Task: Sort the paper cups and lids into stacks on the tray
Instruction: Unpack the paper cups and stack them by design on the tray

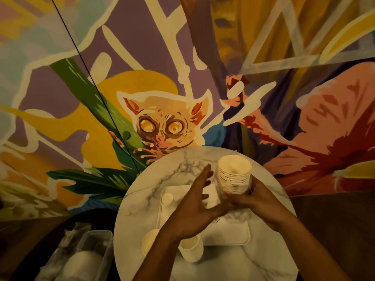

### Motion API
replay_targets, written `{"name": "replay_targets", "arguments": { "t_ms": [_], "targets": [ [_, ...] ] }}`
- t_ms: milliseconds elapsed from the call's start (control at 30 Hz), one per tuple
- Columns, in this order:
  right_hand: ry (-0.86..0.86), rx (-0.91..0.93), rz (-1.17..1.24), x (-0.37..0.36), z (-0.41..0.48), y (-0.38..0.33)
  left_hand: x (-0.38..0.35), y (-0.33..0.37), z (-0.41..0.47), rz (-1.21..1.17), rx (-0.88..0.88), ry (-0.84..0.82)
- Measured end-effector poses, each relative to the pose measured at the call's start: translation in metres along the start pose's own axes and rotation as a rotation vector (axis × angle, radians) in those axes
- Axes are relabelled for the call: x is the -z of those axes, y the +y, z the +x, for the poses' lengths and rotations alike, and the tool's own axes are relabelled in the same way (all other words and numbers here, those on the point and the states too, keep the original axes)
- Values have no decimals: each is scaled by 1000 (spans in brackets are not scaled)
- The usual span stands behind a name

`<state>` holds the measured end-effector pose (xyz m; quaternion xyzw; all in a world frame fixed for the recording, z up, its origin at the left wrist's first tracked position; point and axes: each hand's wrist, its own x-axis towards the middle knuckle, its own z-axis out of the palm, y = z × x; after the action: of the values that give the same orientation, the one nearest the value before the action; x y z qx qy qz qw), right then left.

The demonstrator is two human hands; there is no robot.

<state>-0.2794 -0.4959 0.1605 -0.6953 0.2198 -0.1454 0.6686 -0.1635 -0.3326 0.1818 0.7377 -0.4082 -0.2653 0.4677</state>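
Your right hand (251,201) holds a stack of paper cups (233,175) from below, tipped so the open top faces you. Your left hand (194,207) is open with fingers spread, just beside the stack, and holds nothing. Both hands are above the white tray (229,234) on the round marble worktop (142,199). One lid (166,198) lies flat on the tray. A single cup (191,250) stands near the tray's close edge (your left arm partly covers it). Another lid (148,241) leans beside it.

A round marble table (146,191) stands before a painted mural (162,122), a clear plastic container (81,256) beside it.
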Motion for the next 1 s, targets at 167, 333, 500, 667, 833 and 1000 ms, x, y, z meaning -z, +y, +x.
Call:
{"name": "replay_targets", "arguments": {
  "t_ms": [167, 333, 500, 667, 833, 1000],
  "targets": [
    [-10, -61, -279, 8, -11, 19, -13, 22, 0, -115, -63, 174],
    [-79, -134, -270, 19, -26, 52, -47, 5, -6, 15, -13, 137],
    [-113, -139, -320, 29, -47, 67, -50, -24, -17, 3, 64, 57],
    [-78, -146, -515, 22, -55, 72, -58, -30, -21, 79, 43, 27],
    [-56, -191, -612, 14, -57, 84, -67, -42, -37, 125, 73, 44],
    [-16, -177, -636, 22, -61, 86, -62, -45, -42, 190, 58, 66]
  ]
}}
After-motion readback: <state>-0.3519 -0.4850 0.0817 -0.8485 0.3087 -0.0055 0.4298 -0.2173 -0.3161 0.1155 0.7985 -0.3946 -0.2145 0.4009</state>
